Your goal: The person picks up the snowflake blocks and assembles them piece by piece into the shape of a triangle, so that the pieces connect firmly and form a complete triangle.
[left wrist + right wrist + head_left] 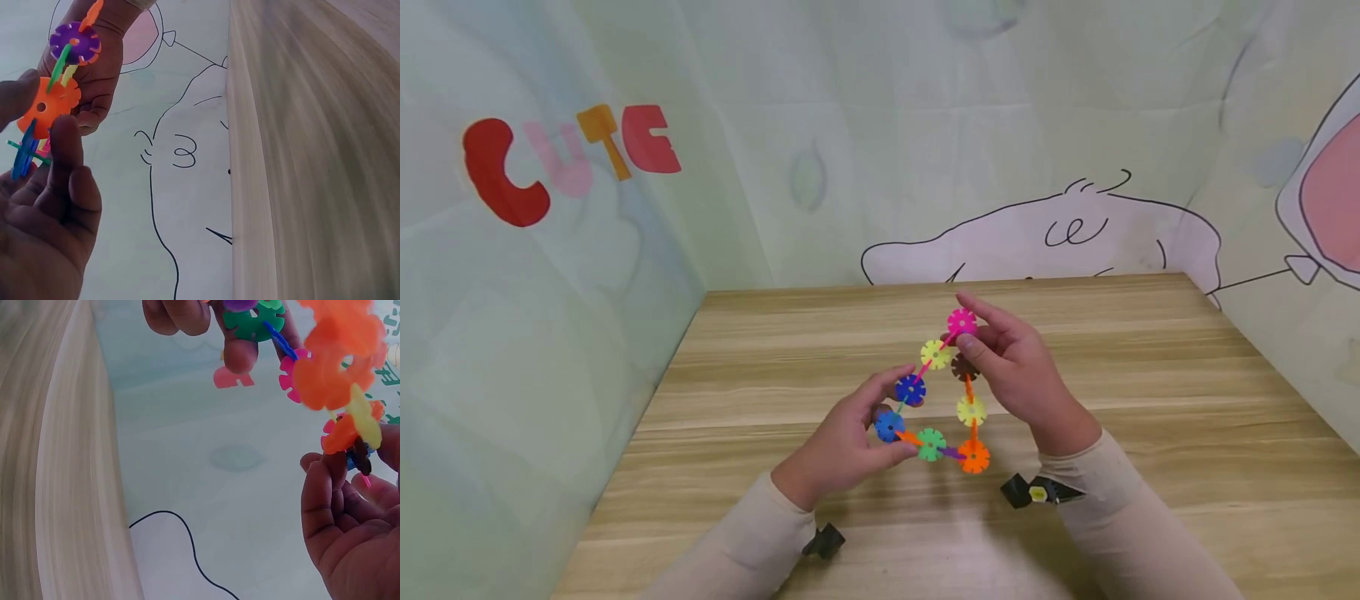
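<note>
Both hands hold a loop of interlocking plastic snowflake discs above the table. My left hand (842, 442) grips its left side, with thumb and fingers around the blue disc (890, 427) and the dark blue disc (911, 389). At the top corner my right hand (1022, 371) pinches the loop between the pink disc (962, 322) and the brown disc (966, 367). A green disc (932, 445) and an orange disc (973, 457) form the lower side. Seen in the left wrist view, a purple disc (75, 43) stands beyond the left fingers. Right fingertips partly hide the joint they hold.
Beneath the hands is a wood-grain table (760, 333), its far edge against a printed cloth backdrop (850, 125). Another cloth side (512, 358) rises along the left edge. Small black cameras (826, 542) sit at both wrists.
</note>
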{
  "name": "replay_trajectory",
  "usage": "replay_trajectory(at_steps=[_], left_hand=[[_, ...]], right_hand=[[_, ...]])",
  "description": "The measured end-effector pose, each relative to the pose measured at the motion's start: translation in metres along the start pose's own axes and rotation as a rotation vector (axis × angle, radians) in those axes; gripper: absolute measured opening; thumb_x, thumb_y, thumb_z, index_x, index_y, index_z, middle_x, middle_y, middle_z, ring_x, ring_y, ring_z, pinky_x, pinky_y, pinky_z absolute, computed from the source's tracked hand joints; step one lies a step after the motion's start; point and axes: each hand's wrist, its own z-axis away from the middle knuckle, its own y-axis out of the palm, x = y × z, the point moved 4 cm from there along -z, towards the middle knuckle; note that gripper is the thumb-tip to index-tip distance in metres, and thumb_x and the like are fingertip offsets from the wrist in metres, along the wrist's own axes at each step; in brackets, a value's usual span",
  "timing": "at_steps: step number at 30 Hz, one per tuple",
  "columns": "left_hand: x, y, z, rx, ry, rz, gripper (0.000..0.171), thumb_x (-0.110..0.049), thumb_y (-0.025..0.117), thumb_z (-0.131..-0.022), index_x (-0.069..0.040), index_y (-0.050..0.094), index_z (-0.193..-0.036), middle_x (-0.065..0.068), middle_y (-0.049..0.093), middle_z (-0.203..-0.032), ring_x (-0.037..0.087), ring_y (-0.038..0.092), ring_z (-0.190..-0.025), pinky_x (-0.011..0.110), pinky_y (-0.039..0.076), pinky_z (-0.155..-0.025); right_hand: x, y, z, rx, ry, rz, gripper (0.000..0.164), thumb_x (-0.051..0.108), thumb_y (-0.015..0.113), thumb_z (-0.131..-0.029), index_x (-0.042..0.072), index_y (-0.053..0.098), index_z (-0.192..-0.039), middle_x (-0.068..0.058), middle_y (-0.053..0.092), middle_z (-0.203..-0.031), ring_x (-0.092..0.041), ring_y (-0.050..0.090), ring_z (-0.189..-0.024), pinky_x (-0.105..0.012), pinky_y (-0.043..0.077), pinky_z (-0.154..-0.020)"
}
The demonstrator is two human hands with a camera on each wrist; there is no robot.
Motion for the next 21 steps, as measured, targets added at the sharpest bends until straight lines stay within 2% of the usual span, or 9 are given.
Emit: replay_trajectory(at_steps=[1, 4, 6, 9, 11, 14, 18, 21], left_hand=[[0.000, 0.000, -0.001, -0.004, 0.007, -0.010, 0.084, -0.007, 0.085, -0.088, -0.018, 0.042, -0.159, 0.014, 0.065, -0.130, 0.020, 0.067, -0.088, 0.030, 0.059, -0.084], [0.001, 0.001, -0.002, -0.033, 0.011, -0.034, 0.083, -0.007, 0.088, -0.085, -0.016, 0.045, -0.156, 0.012, 0.068, -0.126, 0.026, 0.071, -0.089, 0.030, 0.060, -0.084], [0.004, 0.000, -0.002, -0.061, -0.016, -0.037, 0.082, -0.007, 0.088, -0.085, -0.017, 0.045, -0.155, 0.012, 0.069, -0.126, 0.032, 0.072, -0.096, 0.029, 0.060, -0.085], [0.010, -0.003, -0.001, -0.103, -0.079, -0.050, 0.081, -0.009, 0.087, -0.087, -0.018, 0.045, -0.155, 0.010, 0.071, -0.127, 0.031, 0.072, -0.101, 0.027, 0.060, -0.084], [0.014, -0.005, 0.000, -0.124, -0.116, -0.047, 0.080, -0.009, 0.086, -0.088, -0.019, 0.045, -0.156, 0.010, 0.071, -0.128, 0.028, 0.072, -0.100, 0.026, 0.059, -0.080], [0.019, -0.009, 0.002, -0.139, -0.151, -0.047, 0.080, -0.010, 0.085, -0.089, -0.019, 0.044, -0.157, 0.008, 0.072, -0.129, 0.023, 0.072, -0.096, 0.026, 0.058, -0.074], [0.024, -0.011, 0.002, -0.149, -0.182, -0.031, 0.078, -0.013, 0.084, -0.091, -0.020, 0.042, -0.158, 0.011, 0.071, -0.132, 0.022, 0.070, -0.094, 0.027, 0.058, -0.074], [0.027, -0.010, 0.002, -0.142, -0.211, -0.011, 0.077, -0.016, 0.082, -0.093, -0.018, 0.042, -0.158, 0.014, 0.070, -0.134, 0.023, 0.068, -0.091, 0.026, 0.056, -0.073]], right_hand=[[0.000, 0.000, 0.000, 0.004, 0.011, 0.007, 0.056, 0.006, 0.058, -0.108, 0.015, 0.044, -0.161, -0.022, 0.074, -0.114, -0.019, 0.073, -0.083, -0.031, 0.063, -0.082], [-0.002, -0.003, -0.002, 0.020, 0.041, 0.029, 0.058, 0.008, 0.058, -0.108, 0.015, 0.040, -0.163, -0.024, 0.072, -0.122, -0.023, 0.075, -0.092, -0.031, 0.062, -0.086], [-0.004, -0.005, -0.002, 0.035, 0.054, 0.059, 0.061, 0.009, 0.059, -0.108, 0.013, 0.037, -0.164, -0.025, 0.069, -0.130, -0.027, 0.075, -0.102, -0.032, 0.061, -0.092], [-0.008, -0.010, 0.000, 0.073, 0.077, 0.164, 0.065, 0.013, 0.067, -0.104, 0.012, 0.039, -0.163, -0.020, 0.065, -0.140, -0.031, 0.071, -0.113, -0.038, 0.060, -0.096], [-0.010, -0.012, 0.003, 0.133, 0.080, 0.272, 0.069, 0.018, 0.075, -0.100, 0.012, 0.043, -0.160, -0.017, 0.064, -0.141, -0.031, 0.069, -0.115, -0.043, 0.058, -0.099], [-0.013, -0.012, 0.012, 0.269, 0.077, 0.424, 0.078, 0.026, 0.086, -0.090, 0.013, 0.047, -0.157, -0.011, 0.066, -0.138, -0.028, 0.068, -0.114, -0.049, 0.057, -0.098], [-0.019, -0.008, 0.023, 0.434, 0.070, 0.517, 0.093, 0.032, 0.093, -0.082, 0.014, 0.045, -0.159, -0.005, 0.068, -0.133, -0.027, 0.068, -0.112, -0.051, 0.055, -0.097], [-0.024, -0.005, 0.025, 0.469, 0.058, 0.571, 0.096, 0.031, 0.095, -0.079, 0.012, 0.045, -0.159, -0.004, 0.068, -0.130, -0.024, 0.067, -0.109, -0.051, 0.055, -0.096]])
